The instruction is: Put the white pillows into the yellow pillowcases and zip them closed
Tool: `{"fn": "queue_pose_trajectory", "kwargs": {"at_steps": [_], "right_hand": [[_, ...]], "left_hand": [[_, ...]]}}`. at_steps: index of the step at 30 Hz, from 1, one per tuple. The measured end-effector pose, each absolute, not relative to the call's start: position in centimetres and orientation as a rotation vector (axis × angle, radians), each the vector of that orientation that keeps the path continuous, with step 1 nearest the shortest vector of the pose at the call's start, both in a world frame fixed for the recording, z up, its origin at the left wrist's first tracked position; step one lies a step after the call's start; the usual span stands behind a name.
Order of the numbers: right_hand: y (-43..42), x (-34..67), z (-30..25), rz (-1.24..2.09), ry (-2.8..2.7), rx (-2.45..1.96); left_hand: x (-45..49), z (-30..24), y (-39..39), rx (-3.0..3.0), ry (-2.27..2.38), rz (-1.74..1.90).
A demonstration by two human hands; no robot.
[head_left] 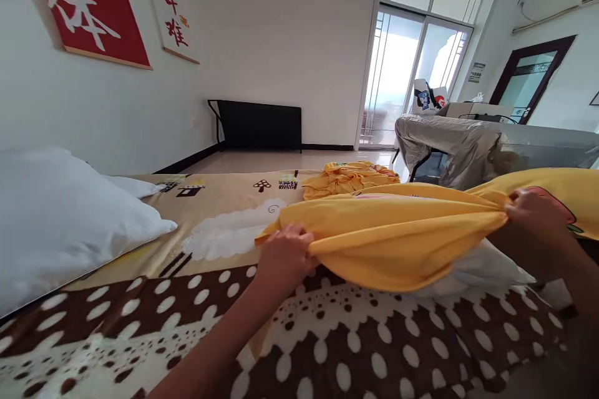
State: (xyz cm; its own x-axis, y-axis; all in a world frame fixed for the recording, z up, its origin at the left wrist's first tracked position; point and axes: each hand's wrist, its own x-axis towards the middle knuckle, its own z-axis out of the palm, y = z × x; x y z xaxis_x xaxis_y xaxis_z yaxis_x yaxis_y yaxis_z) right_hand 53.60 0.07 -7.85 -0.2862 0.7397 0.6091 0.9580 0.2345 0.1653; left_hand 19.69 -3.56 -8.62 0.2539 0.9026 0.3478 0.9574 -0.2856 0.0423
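Observation:
A yellow pillowcase (pixel 397 237) stretches across the bed in front of me, partly over a white pillow (pixel 482 271) that shows beneath its lower right edge. My left hand (pixel 283 259) is closed on the pillowcase's left edge. My right hand (pixel 533 215) is closed on a bunched fold of the same fabric at the right. The cloth hangs taut between both hands above the brown and white dotted bedspread (pixel 355 349).
A large white pillow (pixel 60 218) lies at the left by the wall. Another crumpled yellow cloth (pixel 346 177) sits further back on the bed. A table under a silver cover (pixel 449 143) stands right, near glass balcony doors (pixel 397 75). A black panel (pixel 259 124) leans against the far wall.

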Motion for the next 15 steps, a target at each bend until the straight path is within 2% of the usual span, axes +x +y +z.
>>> {"fn": "queue_pose_trajectory", "kwargs": {"at_steps": [3, 7, 11, 15], "right_hand": [[-3.1, 57.9, -8.2, -0.746, -2.007, -1.571], [-7.3, 57.9, -7.7, -0.768, -1.928, -1.498], [-9.5, 47.4, -7.8, -0.677, -2.074, -1.233], [-6.4, 37.0, -8.1, -0.486, -2.080, -1.149]], "left_hand": [[21.8, -4.2, -2.5, -2.426, -1.706, -0.616], [22.8, -1.2, -2.5, -2.575, -1.623, -0.576], [22.4, -1.1, -3.5, -2.590, -1.592, -0.533], [21.3, -1.4, -4.1, -2.655, -1.614, -0.678]]}}
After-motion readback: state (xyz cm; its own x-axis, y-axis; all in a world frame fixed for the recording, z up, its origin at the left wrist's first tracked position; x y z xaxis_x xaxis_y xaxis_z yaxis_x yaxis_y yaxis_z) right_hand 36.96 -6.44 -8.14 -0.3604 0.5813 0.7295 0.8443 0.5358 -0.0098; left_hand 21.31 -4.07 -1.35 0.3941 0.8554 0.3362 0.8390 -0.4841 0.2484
